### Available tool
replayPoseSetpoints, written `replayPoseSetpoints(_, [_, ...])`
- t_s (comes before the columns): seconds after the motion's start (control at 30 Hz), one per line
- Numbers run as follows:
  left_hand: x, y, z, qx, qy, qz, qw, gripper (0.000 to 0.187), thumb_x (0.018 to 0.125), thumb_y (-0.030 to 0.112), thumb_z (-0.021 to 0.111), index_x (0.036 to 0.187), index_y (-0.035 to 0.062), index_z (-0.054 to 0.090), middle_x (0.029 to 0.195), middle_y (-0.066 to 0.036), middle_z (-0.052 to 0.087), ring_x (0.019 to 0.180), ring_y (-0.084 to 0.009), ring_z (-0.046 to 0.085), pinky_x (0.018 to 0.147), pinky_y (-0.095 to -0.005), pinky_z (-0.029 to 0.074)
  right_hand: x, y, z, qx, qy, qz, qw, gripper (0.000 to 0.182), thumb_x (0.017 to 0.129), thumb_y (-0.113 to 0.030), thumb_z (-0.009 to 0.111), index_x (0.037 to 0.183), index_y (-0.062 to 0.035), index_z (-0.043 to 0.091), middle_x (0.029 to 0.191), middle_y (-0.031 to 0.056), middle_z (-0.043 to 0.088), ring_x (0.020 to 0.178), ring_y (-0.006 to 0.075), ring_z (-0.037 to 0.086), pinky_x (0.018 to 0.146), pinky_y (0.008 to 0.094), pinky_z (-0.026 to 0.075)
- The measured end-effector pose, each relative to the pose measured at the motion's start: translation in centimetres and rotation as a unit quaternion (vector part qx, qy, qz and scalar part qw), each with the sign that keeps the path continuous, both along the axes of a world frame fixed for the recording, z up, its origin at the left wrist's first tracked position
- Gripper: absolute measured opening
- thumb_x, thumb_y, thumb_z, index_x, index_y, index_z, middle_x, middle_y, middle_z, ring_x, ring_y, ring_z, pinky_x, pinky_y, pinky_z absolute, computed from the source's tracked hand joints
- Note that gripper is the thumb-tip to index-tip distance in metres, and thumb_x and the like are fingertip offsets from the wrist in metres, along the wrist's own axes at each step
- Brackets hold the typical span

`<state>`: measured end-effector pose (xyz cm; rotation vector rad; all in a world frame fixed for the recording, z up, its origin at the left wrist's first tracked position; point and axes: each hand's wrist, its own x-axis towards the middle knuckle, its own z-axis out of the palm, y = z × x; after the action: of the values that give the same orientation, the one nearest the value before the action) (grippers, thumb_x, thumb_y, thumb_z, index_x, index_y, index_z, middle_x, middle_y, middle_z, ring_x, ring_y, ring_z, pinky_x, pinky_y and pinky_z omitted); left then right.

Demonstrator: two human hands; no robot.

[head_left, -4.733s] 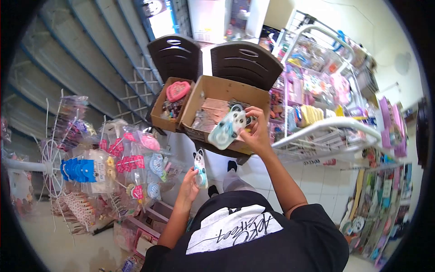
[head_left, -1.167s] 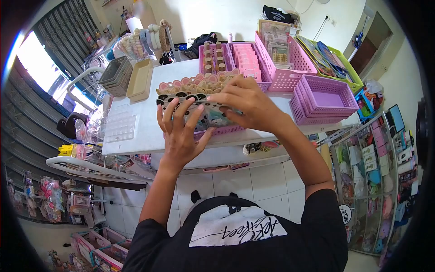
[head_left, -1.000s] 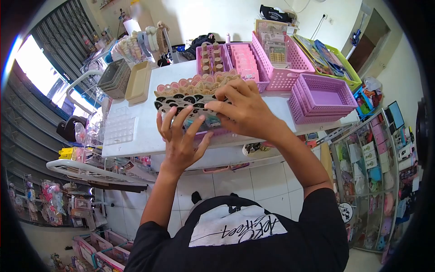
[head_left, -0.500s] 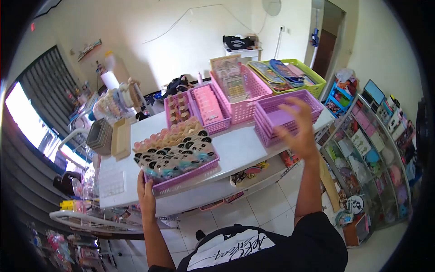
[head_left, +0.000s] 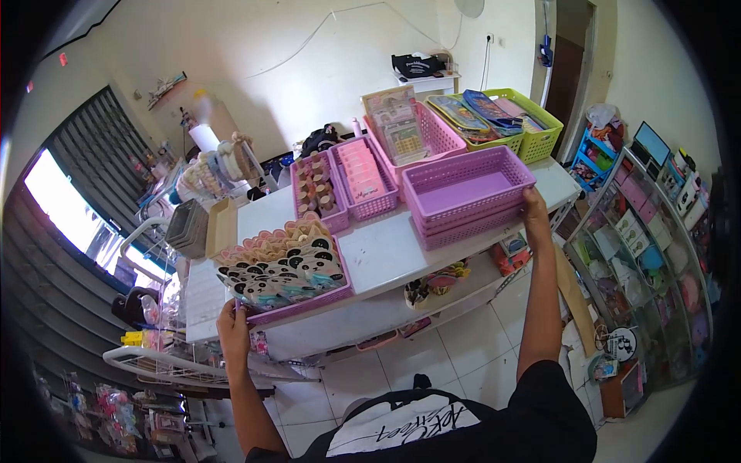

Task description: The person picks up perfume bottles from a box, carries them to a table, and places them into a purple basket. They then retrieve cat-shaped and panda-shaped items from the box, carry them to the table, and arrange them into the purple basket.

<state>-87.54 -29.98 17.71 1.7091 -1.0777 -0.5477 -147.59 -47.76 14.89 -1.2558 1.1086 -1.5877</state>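
Note:
My left hand (head_left: 234,328) is closed on the near left corner of a purple basket (head_left: 309,303) at the table's front edge. Packed upright in it are rows of panda-faced items (head_left: 297,270) in clear wrap, with tan and pink ones (head_left: 282,235) behind. To the right, my right hand (head_left: 536,216) grips the right end of an empty purple basket (head_left: 471,189). That basket lies tilted on top of other purple baskets (head_left: 471,231), stacked together. My right fingers are partly hidden behind its rim.
Behind stand a purple basket of brown-capped jars (head_left: 315,189), one of pink packs (head_left: 361,170), a pink basket (head_left: 440,135) and a green basket (head_left: 544,139) of pouches. Grey and beige trays (head_left: 221,228) sit at the left. A glass display case (head_left: 633,255) stands right of the white table (head_left: 378,247).
My right hand has come down from above the purple stack and taken hold of its top basket, which is now shifted left and tilted. My left hand stays on the panda basket.

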Motion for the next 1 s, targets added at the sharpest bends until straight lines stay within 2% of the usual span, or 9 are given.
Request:
replayPoseSetpoints(0.07, [1.5, 1.6, -0.7, -0.007, 0.006, 0.005, 1.0, 0.027, 0.096, 0.011, 0.048, 0.115, -0.0047, 0.059, 0.094, -0.009, 0.065, 0.079, -0.0135, 0.064, 0.065, -0.027, 0.057, 3.9, 0.8, -0.1, -0.033, -0.023, -0.027, 0.999, 0.057, 0.096, -0.046, 0.055, 0.135, -0.0051, 0.053, 0.122, 0.0052, 0.06, 0.116, 0.0156, 0.051, 0.101, 0.0312, 0.036])
replayPoseSetpoints(0.27, [3.7, 6.2, -0.3, 0.02, -0.047, 0.045, 0.998, 0.027, 0.094, 0.007, 0.05, 0.114, -0.0079, 0.061, 0.086, -0.01, 0.067, 0.073, -0.0122, 0.063, 0.062, -0.0268, 0.053, 12.0, 3.2, 1.0, -0.038, -0.004, 0.005, 0.999, 0.057, 0.092, -0.036, 0.062, 0.135, -0.001, 0.049, 0.124, 0.008, 0.057, 0.113, 0.0174, 0.051, 0.101, 0.0319, 0.035])
replayPoseSetpoints(0.33, [4.8, 7.3, -0.9, 0.003, -0.033, 0.047, 0.998, 0.027, 0.093, 0.006, 0.051, 0.113, -0.0082, 0.062, 0.083, -0.01, 0.067, 0.071, -0.0122, 0.062, 0.061, -0.0268, 0.052, 14.5, 6.8, 1.7, -0.26, 0.162, -0.283, 0.909, 0.064, 0.082, -0.028, 0.068, 0.135, -0.0007, 0.045, 0.126, 0.0099, 0.052, 0.107, 0.0203, 0.053, 0.099, 0.0335, 0.037])
replayPoseSetpoints(0.37, [5.3, 7.5, -1.2, -0.015, -0.044, 0.037, 0.998, 0.027, 0.093, 0.006, 0.051, 0.113, -0.0081, 0.062, 0.084, -0.01, 0.067, 0.071, -0.0124, 0.063, 0.061, -0.0269, 0.052, 15.1, 9.0, 1.2, -0.26, 0.202, -0.267, 0.906, 0.072, 0.072, -0.019, 0.072, 0.135, -0.0021, 0.042, 0.127, 0.0109, 0.05, 0.105, 0.0233, 0.054, 0.096, 0.0367, 0.04])
replayPoseSetpoints(0.43, [5.0, 8.3, -0.4, -0.029, -0.036, 0.015, 0.999, 0.025, 0.094, 0.005, 0.051, 0.111, -0.0077, 0.062, 0.085, -0.009, 0.067, 0.074, -0.0121, 0.064, 0.062, -0.0261, 0.052, 19.3, 12.9, -1.1, -0.235, 0.066, -0.012, 0.97, 0.074, 0.068, -0.014, 0.076, 0.134, -0.003, 0.045, 0.129, 0.0128, 0.049, 0.105, 0.0235, 0.053, 0.093, 0.0372, 0.042])
replayPoseSetpoints(0.5, [3.6, 9.6, 1.1, -0.031, 0.003, 0.013, 0.999, 0.022, 0.094, 0.005, 0.051, 0.109, -0.0074, 0.061, 0.086, -0.008, 0.066, 0.075, -0.0117, 0.063, 0.062, -0.0259, 0.052, 23.6, 17.0, -1.1, -0.159, 0.155, 0.204, 0.953, 0.099, 0.061, -0.018, 0.088, 0.144, -0.0045, 0.036, 0.146, 0.0166, 0.039, 0.128, 0.0273, 0.045, 0.108, 0.04, 0.037])
replayPoseSetpoints(0.67, [1.1, 11.4, 2.3, -0.025, -0.007, -0.092, 0.995, 0.017, 0.093, 0.001, 0.05, 0.104, -0.0059, 0.061, 0.086, -0.005, 0.064, 0.075, -0.0086, 0.06, 0.066, -0.0227, 0.049, 28.0, 23.4, -0.3, -0.13, 0.089, 0.311, 0.937, 0.119, 0.067, -0.032, 0.09, 0.154, -0.0072, 0.012, 0.16, 0.0184, 0.012, 0.148, 0.0318, 0.015, 0.118, 0.0439, 0.023])
replayPoseSetpoints(0.93, [-12.4, 10.6, 2.6, -0.014, 0.009, -0.246, 0.969, 0.019, 0.094, 0.002, 0.054, 0.108, -0.0074, 0.063, 0.086, -0.004, 0.065, 0.078, -0.0082, 0.059, 0.069, -0.0224, 0.047, 15.9, 31.2, -3.0, -0.071, 0.201, 0.081, 0.974, 0.098, 0.073, -0.017, 0.086, 0.149, -0.0041, 0.025, 0.149, 0.0198, 0.036, 0.136, 0.029, 0.041, 0.11, 0.0403, 0.037])
replayPoseSetpoints(1.0, [-17.3, 10.1, 2.9, 0.045, 0.142, -0.317, 0.936, 0.023, 0.095, 0.007, 0.058, 0.113, -0.0071, 0.063, 0.089, -0.006, 0.067, 0.082, -0.0109, 0.06, 0.074, -0.0247, 0.049, 11.3, 32.7, -4.5, -0.012, 0.165, 0.017, 0.986, 0.093, 0.072, -0.012, 0.086, 0.146, -0.0029, 0.03, 0.142, 0.0165, 0.044, 0.129, 0.0243, 0.048, 0.108, 0.0387, 0.04])
